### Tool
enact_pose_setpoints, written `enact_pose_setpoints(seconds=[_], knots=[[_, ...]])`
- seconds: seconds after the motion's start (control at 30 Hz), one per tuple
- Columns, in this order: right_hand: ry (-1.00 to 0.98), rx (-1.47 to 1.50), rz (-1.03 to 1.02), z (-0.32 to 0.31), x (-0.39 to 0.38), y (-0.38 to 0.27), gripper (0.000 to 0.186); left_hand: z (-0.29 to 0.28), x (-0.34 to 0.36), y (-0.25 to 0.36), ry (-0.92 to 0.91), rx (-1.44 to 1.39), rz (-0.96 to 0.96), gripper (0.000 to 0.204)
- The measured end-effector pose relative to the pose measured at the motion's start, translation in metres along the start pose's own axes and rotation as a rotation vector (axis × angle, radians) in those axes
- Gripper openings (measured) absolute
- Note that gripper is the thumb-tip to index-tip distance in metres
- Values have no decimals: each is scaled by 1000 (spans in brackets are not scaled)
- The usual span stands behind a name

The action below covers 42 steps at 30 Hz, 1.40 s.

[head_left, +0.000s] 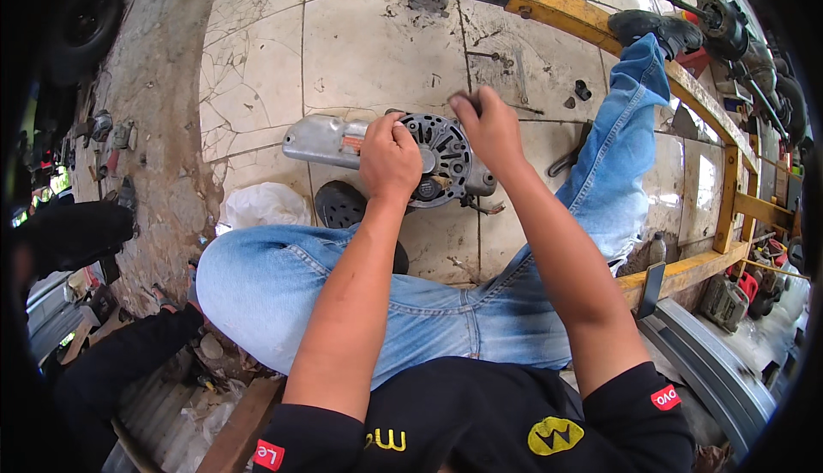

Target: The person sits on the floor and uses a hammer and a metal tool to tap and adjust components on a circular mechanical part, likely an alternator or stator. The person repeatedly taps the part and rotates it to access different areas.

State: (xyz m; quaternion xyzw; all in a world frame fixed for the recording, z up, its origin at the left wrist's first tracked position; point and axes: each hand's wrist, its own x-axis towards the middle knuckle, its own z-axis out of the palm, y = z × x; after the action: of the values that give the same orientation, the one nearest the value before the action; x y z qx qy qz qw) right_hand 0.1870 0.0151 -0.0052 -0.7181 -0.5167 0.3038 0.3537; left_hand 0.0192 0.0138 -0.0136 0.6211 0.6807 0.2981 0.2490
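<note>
An alternator (461,164) with a slotted round metal end lies on the tiled floor between my legs. Against its left side, my left hand (390,158) grips the housing with curled fingers. My right hand (495,126) is raised over the alternator's upper right edge, its fingers closed on a small dark piece (464,104) too blurred to name. A long grey metal housing (313,140) with an orange label extends left from behind my left hand. Short wires or a connector (489,208) stick out at the alternator's lower right.
A yellow metal frame (557,8) runs along the far and right sides, with my shoe (656,31) against it. Loose bolts (497,58) and small parts lie on the far tiles. A white plastic bag (264,207) and a black clog (339,206) are near my left knee. Another person's dark-clad leg (129,349) is at left.
</note>
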Motion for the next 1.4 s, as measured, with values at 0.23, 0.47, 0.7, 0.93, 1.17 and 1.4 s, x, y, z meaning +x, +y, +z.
enact_pose_setpoints(seconds=[0.23,0.47,0.7,0.93,1.17,1.4], knots=[[-174,-10,132,-20,-15,-16,37,-2,-3,0,16,3,-18,26],[-7,-62,108,2,11,-11,41,1,-1,1,8,-12,1,25],[-140,-16,100,-14,-28,-4,40,-3,-2,4,-24,-11,-47,29],[-19,-31,122,-9,19,-16,40,0,-2,2,0,-8,-18,27],[-24,-83,81,-2,-12,-2,40,2,-2,1,10,-17,-53,27],[-103,8,131,-16,-18,-12,40,-1,-5,1,-8,-2,-30,28]])
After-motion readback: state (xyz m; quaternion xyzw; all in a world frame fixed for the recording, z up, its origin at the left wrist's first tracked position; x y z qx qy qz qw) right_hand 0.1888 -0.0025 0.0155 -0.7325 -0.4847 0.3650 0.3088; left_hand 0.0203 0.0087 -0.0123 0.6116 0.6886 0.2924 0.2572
